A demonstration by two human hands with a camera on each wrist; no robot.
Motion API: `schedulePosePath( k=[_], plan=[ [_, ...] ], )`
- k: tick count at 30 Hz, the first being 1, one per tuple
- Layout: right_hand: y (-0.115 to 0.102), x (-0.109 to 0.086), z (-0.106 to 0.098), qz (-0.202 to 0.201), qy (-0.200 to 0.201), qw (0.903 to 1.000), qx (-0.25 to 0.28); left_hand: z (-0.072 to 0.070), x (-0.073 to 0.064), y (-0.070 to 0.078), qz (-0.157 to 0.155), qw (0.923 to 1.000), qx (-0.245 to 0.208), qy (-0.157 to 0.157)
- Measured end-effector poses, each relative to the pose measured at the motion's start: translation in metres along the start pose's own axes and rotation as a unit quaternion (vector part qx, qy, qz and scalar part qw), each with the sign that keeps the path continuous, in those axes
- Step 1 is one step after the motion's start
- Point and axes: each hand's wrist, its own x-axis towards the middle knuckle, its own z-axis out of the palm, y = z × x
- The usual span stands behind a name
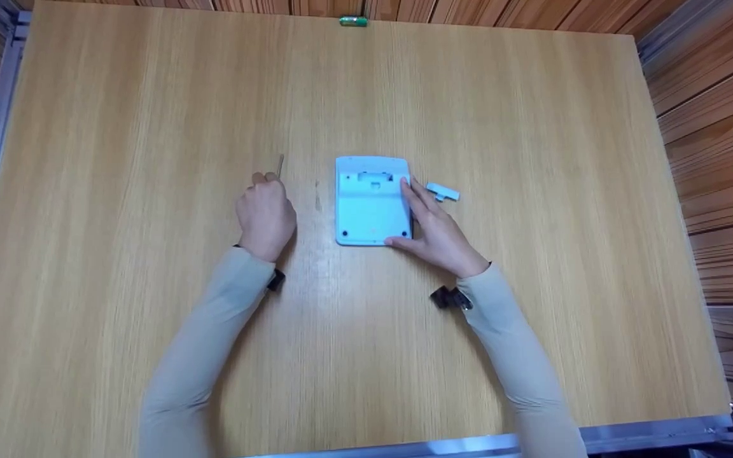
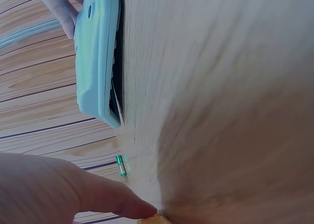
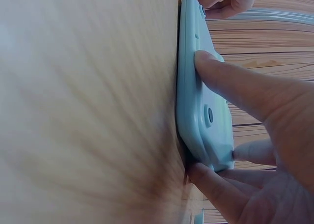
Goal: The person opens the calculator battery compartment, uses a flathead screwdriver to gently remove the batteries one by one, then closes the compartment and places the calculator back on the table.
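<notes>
A light-blue calculator (image 1: 373, 213) lies face down on the table, its battery compartment (image 1: 375, 177) uncovered. My right hand (image 1: 436, 232) holds it at the right side, thumb on the near edge and fingers along the side. In the right wrist view, fingertips (image 3: 201, 172) reach the lower edge of the calculator (image 3: 189, 106). Left of it, my left hand (image 1: 266, 213) grips a screwdriver, whose thin metal shaft (image 1: 280, 166) points away from me. Only a bit of its orange handle (image 2: 154, 219) shows; the fist hides the rest. The small blue battery cover (image 1: 443, 191) lies just beyond my right fingers.
A green battery (image 1: 353, 21) lies at the table's far edge. Wood-panelled walls (image 1: 716, 159) stand around the wooden table (image 1: 150, 127), and a metal rail (image 1: 653, 432) runs along its near edge.
</notes>
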Motion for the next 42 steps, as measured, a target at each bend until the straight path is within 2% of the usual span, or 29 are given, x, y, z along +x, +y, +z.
schedulePosePath(
  k=[8, 21, 25, 30, 35, 38, 42],
  plan=[
    [0.000, 0.000, 0.000, -0.005, 0.001, 1.0000, -0.004, 0.000, -0.001, -0.001, -0.006, 0.9999, 0.002, -0.016],
    [-0.002, 0.000, 0.000, -0.008, 0.006, 0.9999, -0.008, -0.002, -0.002, 0.000, -0.003, 1.0000, -0.002, 0.000],
    [-0.002, 0.000, 0.000, -0.006, 0.005, 0.9999, -0.007, -0.004, -0.004, 0.005, 0.023, 0.9993, -0.023, 0.019],
    [-0.002, 0.000, 0.001, 0.000, 0.002, 1.0000, -0.006, -0.002, -0.007, 0.014, 0.078, 0.9926, -0.090, 0.026],
    [-0.003, 0.000, 0.000, 0.004, -0.004, 1.0000, -0.007, 0.000, -0.010, 0.023, 0.117, 0.9852, -0.124, -0.012],
    [-0.004, 0.000, 0.000, 0.001, -0.004, 1.0000, -0.006, 0.002, -0.012, 0.028, 0.132, 0.9813, -0.126, -0.060],
    [-0.003, 0.000, -0.001, -0.001, -0.004, 1.0000, -0.005, 0.007, -0.013, 0.033, 0.134, 0.9739, -0.134, -0.125]
  ],
)
